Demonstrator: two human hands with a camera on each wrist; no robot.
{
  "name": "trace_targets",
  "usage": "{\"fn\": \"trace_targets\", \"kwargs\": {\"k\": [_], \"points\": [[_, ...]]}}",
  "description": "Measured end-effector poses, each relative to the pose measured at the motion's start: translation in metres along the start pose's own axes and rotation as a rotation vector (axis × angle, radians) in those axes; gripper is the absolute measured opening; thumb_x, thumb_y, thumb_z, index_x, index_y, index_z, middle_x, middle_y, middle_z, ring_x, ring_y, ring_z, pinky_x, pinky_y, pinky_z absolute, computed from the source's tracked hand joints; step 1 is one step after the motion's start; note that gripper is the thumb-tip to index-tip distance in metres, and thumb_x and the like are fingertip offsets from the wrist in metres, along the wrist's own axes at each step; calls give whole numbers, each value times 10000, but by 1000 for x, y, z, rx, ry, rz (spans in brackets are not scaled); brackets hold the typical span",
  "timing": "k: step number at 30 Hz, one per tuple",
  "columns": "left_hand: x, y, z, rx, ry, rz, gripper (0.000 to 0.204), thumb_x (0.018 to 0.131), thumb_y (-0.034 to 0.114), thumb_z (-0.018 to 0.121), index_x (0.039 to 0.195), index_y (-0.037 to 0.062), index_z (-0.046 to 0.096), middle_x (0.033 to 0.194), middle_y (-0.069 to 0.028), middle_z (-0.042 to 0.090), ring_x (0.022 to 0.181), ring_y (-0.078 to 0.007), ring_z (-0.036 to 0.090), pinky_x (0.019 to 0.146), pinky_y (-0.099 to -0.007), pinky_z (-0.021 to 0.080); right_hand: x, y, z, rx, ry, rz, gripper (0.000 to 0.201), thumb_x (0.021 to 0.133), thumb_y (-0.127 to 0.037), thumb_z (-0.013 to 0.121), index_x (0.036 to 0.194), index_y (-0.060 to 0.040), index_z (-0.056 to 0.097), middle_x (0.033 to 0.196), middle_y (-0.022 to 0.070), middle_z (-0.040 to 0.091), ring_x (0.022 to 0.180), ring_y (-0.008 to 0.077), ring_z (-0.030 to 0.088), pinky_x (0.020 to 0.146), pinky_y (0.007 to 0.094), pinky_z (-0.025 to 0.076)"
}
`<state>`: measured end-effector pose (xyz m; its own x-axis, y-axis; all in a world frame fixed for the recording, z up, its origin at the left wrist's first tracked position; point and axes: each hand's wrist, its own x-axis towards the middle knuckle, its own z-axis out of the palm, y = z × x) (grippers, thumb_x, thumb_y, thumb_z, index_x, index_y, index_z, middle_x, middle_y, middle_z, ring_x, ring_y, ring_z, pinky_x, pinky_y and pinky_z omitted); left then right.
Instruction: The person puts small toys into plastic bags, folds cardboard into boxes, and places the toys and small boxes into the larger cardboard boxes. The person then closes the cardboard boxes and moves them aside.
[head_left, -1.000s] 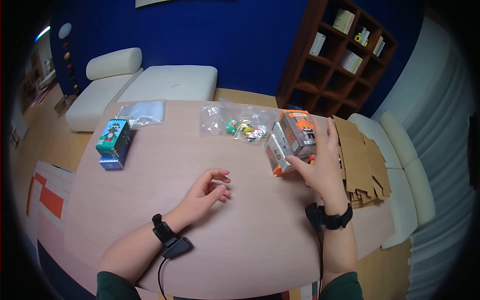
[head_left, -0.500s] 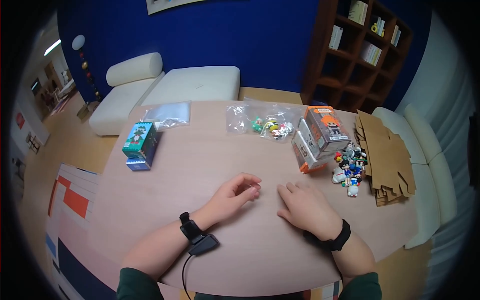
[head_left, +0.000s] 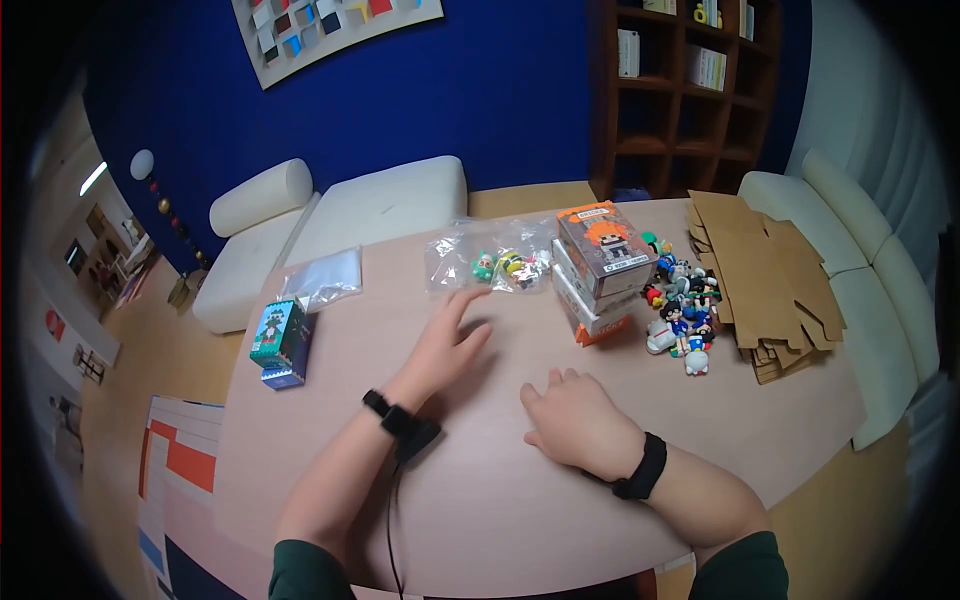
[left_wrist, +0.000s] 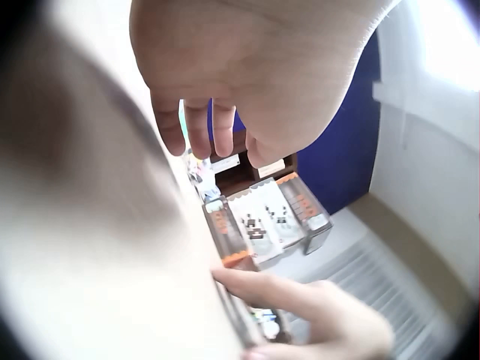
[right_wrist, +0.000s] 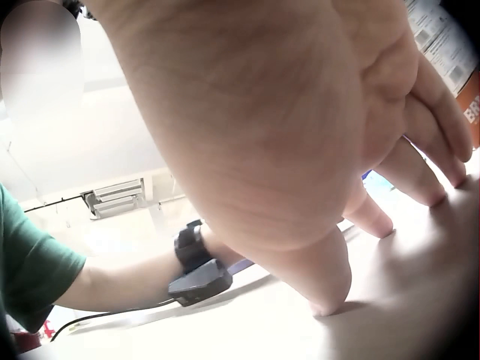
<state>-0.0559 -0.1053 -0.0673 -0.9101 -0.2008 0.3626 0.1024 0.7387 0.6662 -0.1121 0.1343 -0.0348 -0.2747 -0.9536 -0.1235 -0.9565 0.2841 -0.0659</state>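
My left hand (head_left: 443,348) reaches forward over the table, fingers spread and holding nothing. Its fingertips stop just short of a clear plastic bag (head_left: 448,262) with small toy figures (head_left: 512,264) in or under it. My right hand (head_left: 583,425) rests palm-down near the middle of the table; in the right wrist view its fingertips (right_wrist: 384,225) touch the tabletop. Ahead of it stands a stack of figure boxes (head_left: 608,250), the top one grey and orange. The left wrist view shows the left hand (left_wrist: 247,75) empty, with the boxes (left_wrist: 262,221) beyond.
A heap of small figures (head_left: 683,315) lies right of the stack, then flattened brown cardboard (head_left: 775,270). At the left of the table (head_left: 480,510) are a green box (head_left: 279,333) on a blue box (head_left: 285,377) and a pile of clear bags (head_left: 330,275).
My right hand has come back from the stacked boxes to the middle of the table. My left hand has moved forward toward the bag with figures, its fingers straightening. The head view has shifted.
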Motion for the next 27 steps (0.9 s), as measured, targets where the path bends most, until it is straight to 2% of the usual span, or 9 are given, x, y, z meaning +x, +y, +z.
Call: {"fn": "trace_targets", "kwargs": {"k": [1,3,6,9,12,17,24,26,27], "points": [[15,1,6,5,0,2,483,993,172,631,1446,117,475,1397,-179,493,1349,-292,474,1097,-429,429,1,1,1,-13,3,-7,580,836,-388,752,1238,-2,594,1144,299,660,1032,398,657,846,439,537],[42,-1,24,409,37,75,604,965,292,669,1515,245,424,1534,-224,361,1421,-436,349,1167,-523,322,3,2,4,-16,10,-3,578,833,-389,755,1231,-2,596,1135,298,665,1030,397,659,846,435,537],[70,-6,43,729,-19,87,647,951,427,657,1531,306,398,1606,-210,283,1410,-545,303,1169,-579,291,0,2,4,-22,31,-15,570,831,-391,758,1215,-1,602,1131,303,670,1018,392,663,847,427,536],[78,-20,50,705,-198,-22,674,905,539,662,1501,313,445,1606,-206,293,1446,-551,238,1122,-707,266,0,4,5,-14,54,-31,555,833,-394,757,1193,1,610,1132,310,671,997,382,668,845,417,534],[80,-35,44,617,-202,-46,688,864,563,701,1464,294,499,1614,-201,287,1441,-552,250,1124,-696,280,-2,5,8,-19,66,-43,539,835,-398,756,1164,5,616,1106,300,681,982,371,671,839,405,531],[53,-31,23,633,-187,-9,595,871,516,722,1378,246,568,1576,-218,346,1416,-578,265,1153,-618,299,-1,3,8,-32,78,-42,522,834,-402,755,1134,3,621,1046,266,703,980,356,675,841,392,521],[49,-16,0,648,-190,-246,444,892,389,733,1259,160,634,1570,-227,354,1465,-558,210,1169,-603,276,0,3,12,-34,69,-29,501,850,-394,739,1138,0,625,995,212,720,1008,324,680,868,387,498],[62,-12,3,663,-20,49,413,883,287,737,1254,133,641,1558,-209,383,1468,-518,252,1174,-586,277,1,2,9,-6,41,-39,502,852,-393,737,1141,1,625,989,205,722,1026,326,679,876,389,495],[70,-5,9,592,-30,78,452,873,181,710,1305,110,596,1553,-190,402,1477,-464,279,1183,-575,276,1,1,9,-7,26,-26,503,852,-393,736,1143,2,625,991,204,723,1045,333,676,884,394,493]]}}
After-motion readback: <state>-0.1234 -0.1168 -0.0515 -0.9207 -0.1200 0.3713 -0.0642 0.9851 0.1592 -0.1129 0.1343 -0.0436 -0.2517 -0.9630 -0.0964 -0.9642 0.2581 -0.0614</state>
